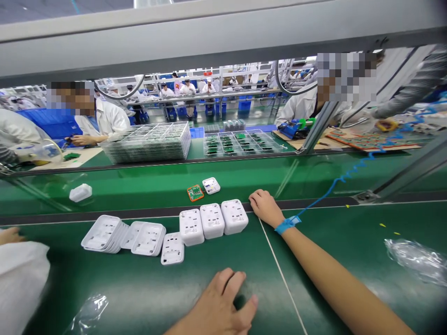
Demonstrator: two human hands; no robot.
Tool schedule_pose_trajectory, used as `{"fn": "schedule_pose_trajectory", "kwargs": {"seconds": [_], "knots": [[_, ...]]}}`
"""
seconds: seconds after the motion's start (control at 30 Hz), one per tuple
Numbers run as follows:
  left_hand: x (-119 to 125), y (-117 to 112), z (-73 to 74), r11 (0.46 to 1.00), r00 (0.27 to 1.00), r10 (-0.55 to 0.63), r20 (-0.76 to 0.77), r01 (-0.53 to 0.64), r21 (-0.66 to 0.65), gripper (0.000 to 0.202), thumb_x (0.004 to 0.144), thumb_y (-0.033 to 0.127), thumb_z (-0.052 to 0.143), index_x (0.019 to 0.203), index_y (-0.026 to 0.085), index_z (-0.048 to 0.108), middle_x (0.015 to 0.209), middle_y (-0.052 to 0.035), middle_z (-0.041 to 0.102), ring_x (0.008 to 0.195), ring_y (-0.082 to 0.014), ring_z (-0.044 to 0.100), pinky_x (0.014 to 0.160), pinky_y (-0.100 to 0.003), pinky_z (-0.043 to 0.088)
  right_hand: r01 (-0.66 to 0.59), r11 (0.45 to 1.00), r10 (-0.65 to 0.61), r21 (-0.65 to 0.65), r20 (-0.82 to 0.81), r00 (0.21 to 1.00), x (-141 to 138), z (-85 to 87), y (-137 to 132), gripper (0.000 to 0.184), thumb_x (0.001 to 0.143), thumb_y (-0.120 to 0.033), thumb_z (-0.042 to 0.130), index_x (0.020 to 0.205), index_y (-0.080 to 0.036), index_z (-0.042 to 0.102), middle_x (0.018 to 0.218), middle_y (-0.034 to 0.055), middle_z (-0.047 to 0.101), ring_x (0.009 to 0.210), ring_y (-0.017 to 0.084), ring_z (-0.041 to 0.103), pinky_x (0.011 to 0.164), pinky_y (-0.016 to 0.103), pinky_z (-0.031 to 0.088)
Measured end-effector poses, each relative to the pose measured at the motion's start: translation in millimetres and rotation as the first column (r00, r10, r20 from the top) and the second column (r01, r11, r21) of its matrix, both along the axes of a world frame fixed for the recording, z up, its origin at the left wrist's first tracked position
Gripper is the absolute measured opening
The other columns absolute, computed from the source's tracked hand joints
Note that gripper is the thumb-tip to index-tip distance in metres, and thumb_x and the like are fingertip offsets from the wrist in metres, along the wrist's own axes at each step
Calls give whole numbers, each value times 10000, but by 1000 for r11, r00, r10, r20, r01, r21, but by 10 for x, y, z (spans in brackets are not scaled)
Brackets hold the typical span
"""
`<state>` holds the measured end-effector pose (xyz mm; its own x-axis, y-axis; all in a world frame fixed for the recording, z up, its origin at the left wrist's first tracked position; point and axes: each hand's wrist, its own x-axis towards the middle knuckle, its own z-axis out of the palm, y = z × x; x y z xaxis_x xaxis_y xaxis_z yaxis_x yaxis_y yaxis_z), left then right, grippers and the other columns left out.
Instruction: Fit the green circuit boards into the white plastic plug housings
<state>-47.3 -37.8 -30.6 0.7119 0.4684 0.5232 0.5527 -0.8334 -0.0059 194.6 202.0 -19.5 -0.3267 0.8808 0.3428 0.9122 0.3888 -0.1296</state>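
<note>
My left hand [226, 304] hovers low over the green work surface [139, 288], thumb and fingers apart, holding nothing. My right hand [266, 207], with a blue wrist strap [288, 224], rests at the dark strip; its fingers are curled, and whatever may be inside is hidden. Just left of it stand three stacks of white plastic housings [234, 217]. A single white cover [172, 249] lies flat beside them. Farther left are leaning stacks of white covers [104, 233]. Behind the strip, a green circuit board [195, 192] with an orange edge lies by an open white housing [211, 185].
A co-worker's white sleeve [21, 279] and hand [10, 236] reach in at far left. Clear plastic bags [415, 260] lie at right and lower left. A white part [80, 192] sits behind the strip. Clear trays [150, 142] and metal posts [321, 125] stand beyond; a blue coiled cord [328, 193] crosses at right.
</note>
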Motion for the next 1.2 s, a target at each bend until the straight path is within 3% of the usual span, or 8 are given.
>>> {"fn": "schedule_pose_trajectory", "kwargs": {"seconds": [0.17, 0.37, 0.63, 0.73, 0.93, 1.2], "knots": [[0, -3, 116, 995, 999, 9, -39, -13, -102, 613, 784, 339, 699, 1314, 148, 458, 1325, -211, 469, 1156, -342, 467, 938, -487, 452, -24, 1000, 24, -7, -18, 1000, 10, -8, 15, 244, 978, -199, 430, 992, -176, 672, 1047, 120, 628, 961, 252, 542, 828, 344, 423], [12, 34, 293, 941, 981, -40, -192, -28, -337, 407, 875, 402, 638, 1181, 152, 541, 1245, -100, 574, 1036, -267, 496, 904, -414, 432, -48, 999, 48, -9, -28, 998, 14, -9, 17, 247, 976, -192, 431, 992, -180, 677, 1041, 116, 636, 960, 250, 547, 840, 346, 430], [3, 28, 414, 954, 969, -42, -245, -34, -297, 301, 881, 419, 661, 1045, 178, 582, 1234, -75, 564, 1075, -260, 483, 922, -397, 414, -47, 999, 47, 8, -31, 998, 19, -27, 27, 241, 980, -194, 440, 982, -168, 680, 1027, 120, 631, 958, 247, 540, 844, 342, 412], [-11, -2, 414, 969, 967, -3, -254, -60, -240, 304, 914, 409, 621, 1110, 179, 583, 1293, -101, 521, 1119, -282, 465, 972, -441, 399, -44, 999, 44, 13, -28, 999, 24, -40, 34, 245, 986, -206, 440, 981, -166, 682, 1024, 123, 630, 964, 248, 533, 844, 346, 403], [-12, -49, 343, 968, 982, 43, -183, -87, -235, 572, 894, 375, 638, 1384, 133, 471, 1335, -148, 479, 1198, -319, 422, 999, -417, 409, -48, 999, 48, 20, -21, 999, 30, -48, 40, 245, 989, -209, 439, 990, -165, 680, 1026, 120, 632, 961, 250, 524, 841, 350, 389], [3, -12, 353, 954, 977, -31, -212, -33, -296, 537, 917, 358, 596, 1365, 102, 450, 1289, -141, 524, 1055, -272, 502, 959, -421, 422, -53, 998, 53, 24, -20, 998, 27, -34, 30, 237, 984, -206, 442, 986, -172, 677, 1018, 112, 634, 927, 243, 523, 820, 341, 392]]}}
